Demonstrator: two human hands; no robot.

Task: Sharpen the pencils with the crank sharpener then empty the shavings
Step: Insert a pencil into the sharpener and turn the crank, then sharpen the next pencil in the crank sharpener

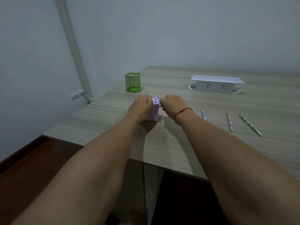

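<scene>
A small purple crank sharpener stands on the wooden table. My left hand grips its left side, with the fingers curled over the top edge. My right hand is a fist against the sharpener's right side. It holds a thin greenish pencil, of which only a short stub shows between fist and sharpener. The crank is hidden by my hands. Three pencils lie on the table to the right: a blue one, a pink one and a green one.
A green mesh pencil cup stands behind the sharpener near the table's left edge. A white socket box sits at the back right. The table's front edge runs close under my forearms, with dark red floor to the left.
</scene>
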